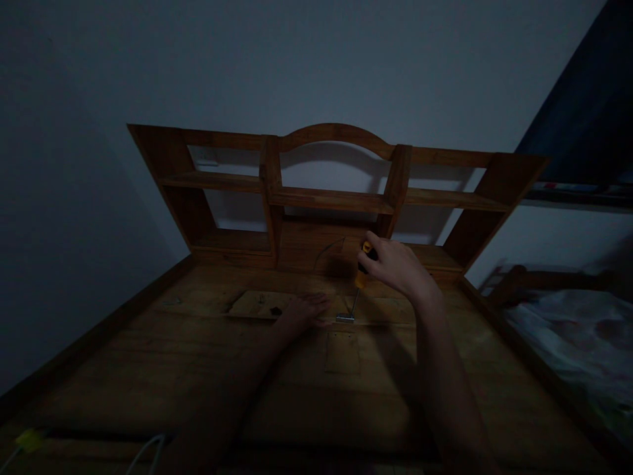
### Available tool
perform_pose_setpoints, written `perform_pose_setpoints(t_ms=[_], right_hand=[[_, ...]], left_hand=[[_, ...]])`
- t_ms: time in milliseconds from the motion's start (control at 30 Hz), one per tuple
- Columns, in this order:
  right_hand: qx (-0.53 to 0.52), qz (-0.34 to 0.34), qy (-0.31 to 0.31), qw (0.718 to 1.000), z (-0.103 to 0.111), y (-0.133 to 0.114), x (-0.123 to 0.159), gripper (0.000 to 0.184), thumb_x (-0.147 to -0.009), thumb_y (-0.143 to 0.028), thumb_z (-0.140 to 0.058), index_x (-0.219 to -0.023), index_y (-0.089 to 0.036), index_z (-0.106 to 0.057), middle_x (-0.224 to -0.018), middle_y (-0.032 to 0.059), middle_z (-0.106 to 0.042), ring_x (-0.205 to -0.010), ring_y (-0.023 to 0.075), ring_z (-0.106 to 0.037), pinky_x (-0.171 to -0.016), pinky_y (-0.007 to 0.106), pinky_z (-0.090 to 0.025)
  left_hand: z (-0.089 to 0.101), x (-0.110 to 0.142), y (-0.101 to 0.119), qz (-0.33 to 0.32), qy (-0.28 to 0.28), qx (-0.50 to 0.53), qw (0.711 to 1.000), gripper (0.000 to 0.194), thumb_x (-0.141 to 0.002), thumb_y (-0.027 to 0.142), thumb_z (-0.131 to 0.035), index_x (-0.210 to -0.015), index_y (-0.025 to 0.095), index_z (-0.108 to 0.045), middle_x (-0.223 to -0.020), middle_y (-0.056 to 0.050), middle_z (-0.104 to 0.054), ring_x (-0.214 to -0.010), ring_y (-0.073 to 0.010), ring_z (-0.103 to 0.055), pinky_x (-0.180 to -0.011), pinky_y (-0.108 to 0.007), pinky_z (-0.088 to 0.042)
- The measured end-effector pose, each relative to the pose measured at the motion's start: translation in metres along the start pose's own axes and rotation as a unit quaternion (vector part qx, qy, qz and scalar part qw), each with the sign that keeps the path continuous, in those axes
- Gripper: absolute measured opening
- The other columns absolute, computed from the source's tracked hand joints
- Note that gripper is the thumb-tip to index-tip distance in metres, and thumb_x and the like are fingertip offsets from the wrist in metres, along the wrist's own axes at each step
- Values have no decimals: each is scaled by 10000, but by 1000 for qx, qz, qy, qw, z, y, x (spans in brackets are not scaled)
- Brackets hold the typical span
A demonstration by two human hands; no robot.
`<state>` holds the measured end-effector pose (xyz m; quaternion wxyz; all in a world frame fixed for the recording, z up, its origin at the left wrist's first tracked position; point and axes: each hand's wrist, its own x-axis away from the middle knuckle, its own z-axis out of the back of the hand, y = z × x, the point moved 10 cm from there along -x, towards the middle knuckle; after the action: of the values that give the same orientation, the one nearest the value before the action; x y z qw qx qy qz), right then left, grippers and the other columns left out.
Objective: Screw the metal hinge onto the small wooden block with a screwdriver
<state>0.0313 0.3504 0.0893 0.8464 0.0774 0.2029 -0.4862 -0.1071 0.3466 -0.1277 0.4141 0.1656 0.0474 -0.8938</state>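
Clamped round a yellow-and-black screwdriver [361, 280], the right hand [390, 261] angles its slim shaft to a shiny rectangular fitting [345, 318] — left hand [305, 309] outstretched, palm down on a wooden board [253, 304].

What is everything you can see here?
Metal-shafted screwdriver: one, yellow and black, in right hand
Narrow metal fitting: one, silver, at screwdriver tip
Long wooden board: one, brown, beside fitting
Arched wooden shelf unit: one, brown, at back
Wooden desktop: one, brown, below shelves
Plain wall: one, grey-blue, behind shelves
Curtain-like cloth: one, dark blue, upper right
Plastic-covered bundle: one, whitish, right
Looped cable: one, white, bottom left
Blurred small item: one, yellow, bottom left
Small bits: count unclear, pale, desktop left
Left hand: one, bare, near fitting
Right hand: one, bare, on screwdriver
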Motion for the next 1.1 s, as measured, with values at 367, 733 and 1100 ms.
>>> perform_pose_setpoints(t_ms=[367, 733, 1100], right_hand=[[3, 4, 7, 1000, 0, -2, -2, 302, -959, -487, -416, -976, -208, -529, -839, 65, -679, -787, 229, -647, -632, 288, -354], [-22, 12, 0, 1000, -2, -5, -2, 262, -946, -439, -437, -998, -204, -542, -829, 59, -673, -765, 216, -636, -633, 285, -369], [-61, 42, 4, 997, -3, -8, -2, 205, -958, -315, -449, -1055, -183, -573, -945, 93, -681, -866, 213, -636, -727, 285, -409]], left_hand=[[-8, 0, -4, -7, -9, 1, 1000, 538, -898, 474, -622, -1351, 193, -545, -1415, -105, -527, -1300, -231, -508, -1070, -357, -423], [-2, 0, -1, 12, -21, 8, 1000, 501, -908, 460, -611, -1345, 221, -552, -1415, -98, -527, -1290, -233, -518, -1074, -379, -417], [-1, 0, 0, 4, -20, 14, 1000, 514, -899, 437, -632, -1357, 222, -542, -1417, -92, -527, -1297, -238, -510, -1078, -376, -418]])
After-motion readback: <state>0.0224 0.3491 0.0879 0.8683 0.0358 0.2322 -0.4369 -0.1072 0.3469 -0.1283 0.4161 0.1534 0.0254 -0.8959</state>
